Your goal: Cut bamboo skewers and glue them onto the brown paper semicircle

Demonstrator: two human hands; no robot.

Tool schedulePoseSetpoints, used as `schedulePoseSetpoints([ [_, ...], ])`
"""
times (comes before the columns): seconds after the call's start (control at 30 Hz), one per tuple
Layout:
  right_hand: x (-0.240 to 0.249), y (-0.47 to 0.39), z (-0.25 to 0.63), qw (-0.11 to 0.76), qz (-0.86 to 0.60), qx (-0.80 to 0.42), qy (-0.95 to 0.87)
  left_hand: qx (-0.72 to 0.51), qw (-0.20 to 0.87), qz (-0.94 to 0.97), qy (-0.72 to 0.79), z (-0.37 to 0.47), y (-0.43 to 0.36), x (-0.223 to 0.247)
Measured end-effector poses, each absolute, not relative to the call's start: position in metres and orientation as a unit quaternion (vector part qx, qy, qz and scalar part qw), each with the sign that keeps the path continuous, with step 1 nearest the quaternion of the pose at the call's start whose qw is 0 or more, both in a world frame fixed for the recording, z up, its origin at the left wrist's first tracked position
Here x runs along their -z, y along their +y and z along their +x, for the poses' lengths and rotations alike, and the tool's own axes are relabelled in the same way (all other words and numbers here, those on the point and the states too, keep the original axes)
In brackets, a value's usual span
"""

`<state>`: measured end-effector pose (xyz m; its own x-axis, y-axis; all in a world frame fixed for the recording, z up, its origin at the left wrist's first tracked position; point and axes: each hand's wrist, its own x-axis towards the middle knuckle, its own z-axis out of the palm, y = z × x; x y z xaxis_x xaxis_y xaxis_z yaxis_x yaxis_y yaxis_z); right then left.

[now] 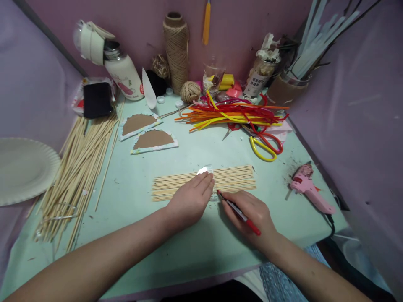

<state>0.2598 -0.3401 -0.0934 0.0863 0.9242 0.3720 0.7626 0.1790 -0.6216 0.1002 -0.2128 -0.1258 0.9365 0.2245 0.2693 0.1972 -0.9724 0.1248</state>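
Note:
A flat row of thin wooden sticks (pixel 236 178) lies side by side across the middle of the table. My left hand (pixel 192 195) rests flat on the sticks, fingers stretched out and side by side, over a clear strip (pixel 205 169) that crosses them. My right hand (pixel 248 214) holds a red pen (pixel 239 212), its tip close to the sticks just right of my left fingertips. Behind the row lie two half-round brown cardboard pieces (pixel 153 139) with patterned edging.
Loose sticks (pixel 85 163) and a paper plate (pixel 25 170) are at the left. Coloured pipe cleaners (pixel 233 115), scissors (pixel 266 147), a bottle (pixel 124 75) and twine (pixel 176 50) stand or lie at the back. A pink glue gun (pixel 310 188) lies at the right.

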Motion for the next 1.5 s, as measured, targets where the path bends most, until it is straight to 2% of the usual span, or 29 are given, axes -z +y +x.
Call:
schedulePoseSetpoints([
  [0.3, 0.086, -0.351, 0.257, 0.388, -0.628, -0.106, -0.666, -0.130, 0.080, 0.982, 0.114, 0.099, -0.213, 0.128],
  [0.57, 0.088, -0.312, 0.275, 0.411, -0.656, -0.074, -0.629, -0.134, 0.042, 0.984, 0.113, 0.101, -0.213, 0.126],
  [0.8, 0.099, -0.292, 0.276, 0.414, -0.671, -0.107, -0.606, -0.124, 0.079, 0.982, 0.117, 0.100, -0.213, 0.128],
  [1.17, 0.101, -0.291, 0.274, 0.410, -0.668, -0.110, -0.611, -0.114, 0.041, 0.985, 0.122, 0.102, -0.214, 0.125],
  [1.5, 0.096, -0.323, 0.266, 0.383, -0.637, -0.096, -0.662, -0.108, 0.056, 0.985, 0.124, 0.101, -0.213, 0.124],
])
